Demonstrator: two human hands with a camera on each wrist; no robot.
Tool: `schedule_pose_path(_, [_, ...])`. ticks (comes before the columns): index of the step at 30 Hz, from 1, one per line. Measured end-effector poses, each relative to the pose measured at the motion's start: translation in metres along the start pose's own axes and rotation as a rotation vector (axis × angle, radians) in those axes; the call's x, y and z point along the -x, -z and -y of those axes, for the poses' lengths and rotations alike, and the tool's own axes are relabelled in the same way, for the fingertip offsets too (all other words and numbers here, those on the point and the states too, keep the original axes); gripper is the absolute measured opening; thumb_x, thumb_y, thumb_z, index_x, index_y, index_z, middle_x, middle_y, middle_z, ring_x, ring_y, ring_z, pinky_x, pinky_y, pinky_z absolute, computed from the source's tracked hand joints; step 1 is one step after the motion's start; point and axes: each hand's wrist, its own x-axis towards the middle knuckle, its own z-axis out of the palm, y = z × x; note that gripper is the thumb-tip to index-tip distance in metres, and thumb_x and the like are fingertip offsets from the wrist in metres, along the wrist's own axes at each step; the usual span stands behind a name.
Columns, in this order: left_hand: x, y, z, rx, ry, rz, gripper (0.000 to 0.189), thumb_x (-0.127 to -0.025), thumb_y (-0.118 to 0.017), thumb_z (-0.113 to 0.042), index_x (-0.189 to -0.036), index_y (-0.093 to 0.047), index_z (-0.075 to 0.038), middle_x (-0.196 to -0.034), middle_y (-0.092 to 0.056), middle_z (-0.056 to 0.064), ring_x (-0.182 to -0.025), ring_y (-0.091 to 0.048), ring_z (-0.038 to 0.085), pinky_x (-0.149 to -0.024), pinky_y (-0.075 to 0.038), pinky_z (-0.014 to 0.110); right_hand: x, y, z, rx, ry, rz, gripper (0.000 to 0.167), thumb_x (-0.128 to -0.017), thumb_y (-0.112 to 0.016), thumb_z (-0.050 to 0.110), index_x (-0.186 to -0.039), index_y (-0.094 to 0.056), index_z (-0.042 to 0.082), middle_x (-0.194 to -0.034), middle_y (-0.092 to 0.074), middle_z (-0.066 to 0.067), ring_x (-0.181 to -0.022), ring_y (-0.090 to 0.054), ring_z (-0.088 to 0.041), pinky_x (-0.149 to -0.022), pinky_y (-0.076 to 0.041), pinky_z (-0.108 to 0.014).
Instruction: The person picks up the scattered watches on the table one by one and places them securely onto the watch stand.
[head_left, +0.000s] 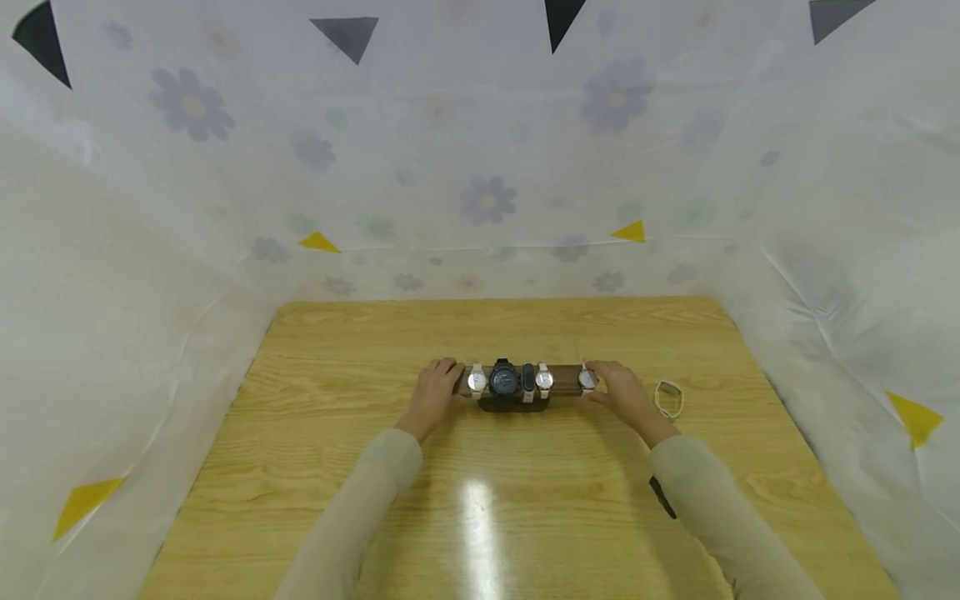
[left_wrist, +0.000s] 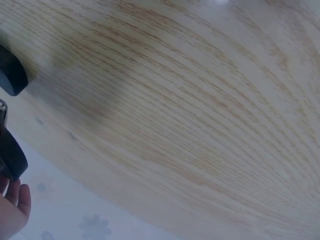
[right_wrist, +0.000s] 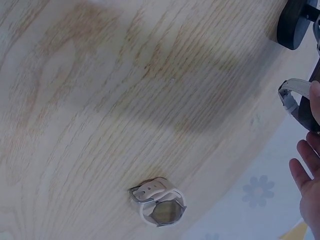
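A dark brown watch stand (head_left: 566, 380) lies crosswise on the table, its bar raised on a black base (head_left: 513, 406). Along the bar sit a white-strapped watch (head_left: 477, 381), a bulky black watch (head_left: 504, 381), a slim dark-faced band (head_left: 528, 379) and another white-strapped watch (head_left: 544, 381). My left hand (head_left: 433, 393) grips the bar's left end; its fingers (left_wrist: 24, 200) show at the dark end cap in the left wrist view. At the bar's right end, my right hand (head_left: 622, 392) pinches a light-strapped watch (head_left: 587, 381) between thumb and fingers, other fingers spread.
A loose pale-strapped watch (head_left: 670, 400), buckled in a loop, lies right of my right hand on the wooden table (head_left: 525, 492). Behind and beside the table hang white flower-print sheets (head_left: 487, 150) with yellow and dark triangles.
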Motion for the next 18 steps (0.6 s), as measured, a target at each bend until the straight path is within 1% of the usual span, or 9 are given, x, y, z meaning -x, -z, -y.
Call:
schedule_pose_path(5, [0.0001,0.0012,-0.0007,0.034,-0.003,-0.008,0.052,-0.082,-0.07,-0.025,-0.126,-0.054,-0.005,-0.125,-0.054,0.013,-0.116,-0.049,0.03,-0.096,-0.045,0.044,0.0007,0.0025,-0.0004,-0.008,-0.006,0.023,0.053,-0.07,-0.078,0.012,-0.116,-0.058,-0.006,-0.115,-0.061,-0.024,-0.104,-0.058,-0.039,-0.089,-0.049,-0.05])
schedule_pose_path(9, [0.0003,0.002,-0.0009,0.061,-0.01,-0.024,0.052,-0.081,-0.071,-0.024,-0.125,-0.054,-0.003,-0.125,-0.054,0.014,-0.116,-0.049,0.031,-0.095,-0.045,0.045,0.0014,0.0034,-0.0008,-0.026,0.001,0.02,0.054,-0.07,-0.079,0.011,-0.116,-0.058,-0.006,-0.115,-0.061,-0.024,-0.104,-0.058,-0.039,-0.089,-0.049,-0.05])
schedule_pose_path(13, [0.0005,0.0018,-0.0006,0.064,-0.015,-0.02,0.052,-0.081,-0.07,-0.025,-0.126,-0.054,-0.004,-0.125,-0.053,0.014,-0.117,-0.049,0.031,-0.095,-0.045,0.045,0.0022,0.003,-0.0012,-0.057,0.018,0.016,0.054,-0.069,-0.079,0.009,-0.116,-0.057,-0.008,-0.116,-0.06,-0.025,-0.106,-0.058,-0.04,-0.09,-0.048,-0.05])
schedule_pose_path(18, [0.0007,0.0029,-0.0004,0.065,-0.014,-0.013,0.053,-0.081,-0.07,-0.025,-0.126,-0.054,-0.004,-0.126,-0.053,0.014,-0.117,-0.048,0.031,-0.096,-0.045,0.045,0.0022,0.0031,-0.0012,-0.097,0.027,0.036,0.054,-0.07,-0.078,0.007,-0.117,-0.055,-0.009,-0.119,-0.058,-0.027,-0.109,-0.056,-0.041,-0.092,-0.048,-0.05])
